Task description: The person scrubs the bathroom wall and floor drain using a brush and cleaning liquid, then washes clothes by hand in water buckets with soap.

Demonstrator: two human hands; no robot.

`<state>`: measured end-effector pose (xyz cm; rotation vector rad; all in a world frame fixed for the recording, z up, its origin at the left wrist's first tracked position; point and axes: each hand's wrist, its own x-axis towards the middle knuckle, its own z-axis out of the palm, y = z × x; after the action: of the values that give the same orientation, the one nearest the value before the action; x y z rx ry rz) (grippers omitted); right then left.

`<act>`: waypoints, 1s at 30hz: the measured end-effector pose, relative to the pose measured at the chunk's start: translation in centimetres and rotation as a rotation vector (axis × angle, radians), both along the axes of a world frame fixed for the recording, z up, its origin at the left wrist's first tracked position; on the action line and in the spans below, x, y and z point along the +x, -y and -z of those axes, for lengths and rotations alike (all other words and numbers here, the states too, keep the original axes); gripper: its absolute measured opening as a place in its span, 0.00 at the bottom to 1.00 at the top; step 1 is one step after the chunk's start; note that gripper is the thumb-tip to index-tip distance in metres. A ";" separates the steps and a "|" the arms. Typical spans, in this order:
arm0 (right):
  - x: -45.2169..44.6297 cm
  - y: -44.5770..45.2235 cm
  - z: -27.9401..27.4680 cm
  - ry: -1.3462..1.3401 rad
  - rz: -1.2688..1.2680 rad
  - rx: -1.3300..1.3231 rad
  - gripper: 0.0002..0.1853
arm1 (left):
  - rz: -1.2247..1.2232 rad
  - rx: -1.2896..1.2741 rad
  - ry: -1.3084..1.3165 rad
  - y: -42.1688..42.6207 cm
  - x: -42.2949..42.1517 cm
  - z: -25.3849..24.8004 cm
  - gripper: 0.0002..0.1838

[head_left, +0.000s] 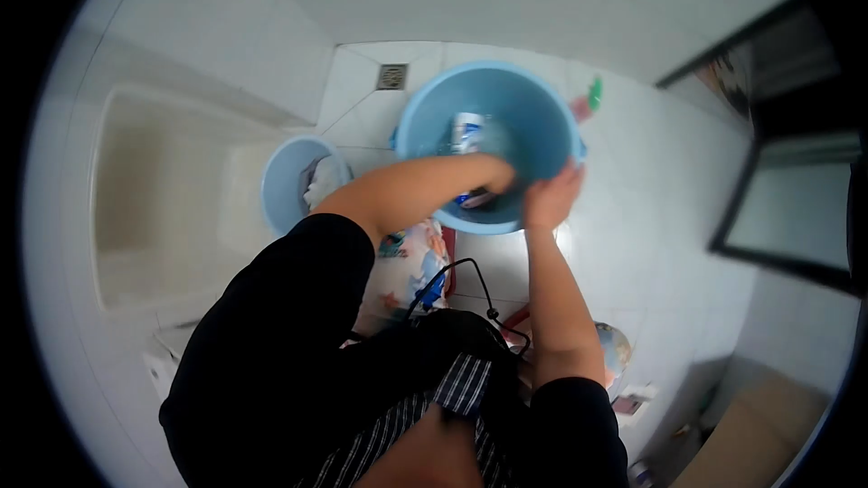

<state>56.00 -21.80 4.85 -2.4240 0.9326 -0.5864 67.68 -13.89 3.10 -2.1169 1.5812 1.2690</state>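
A large light-blue tub stands on the tiled floor with water in its bottom. My left hand reaches down inside it, blurred by motion, with its fingers hidden. Near that hand lies a white-and-blue item, partly in the water; I cannot make out its kind, and my forearm crosses over part of it. My right hand is closed around the right front rim of the tub.
Left of the tub, a smaller blue bucket holds crumpled cloth. A floor drain lies behind. A green-topped pink bottle is beyond the tub's right side. A pale basin fills the left, and a dark-framed panel the right.
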 end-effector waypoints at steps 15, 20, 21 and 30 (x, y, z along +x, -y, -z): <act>-1.7 3.4 -3.2 -0.107 -0.166 0.988 0.13 | -0.585 -0.417 0.302 -1.6 -11.8 -4.9 0.12; -2.0 4.9 -6.7 -0.105 -0.179 1.129 0.18 | -0.709 -0.530 0.164 -1.6 -12.0 -8.5 0.14; -1.9 4.7 -6.9 -0.076 -0.135 1.118 0.14 | -0.738 -0.526 0.141 -1.4 -11.8 -8.5 0.14; -0.4 4.4 -7.9 0.085 -0.179 1.150 0.22 | -1.003 -0.585 0.058 -0.4 -9.9 -10.4 0.12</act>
<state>55.60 -26.22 12.75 -1.3971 0.7011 -0.0208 57.73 -13.45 13.51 -3.5201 0.8813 0.9497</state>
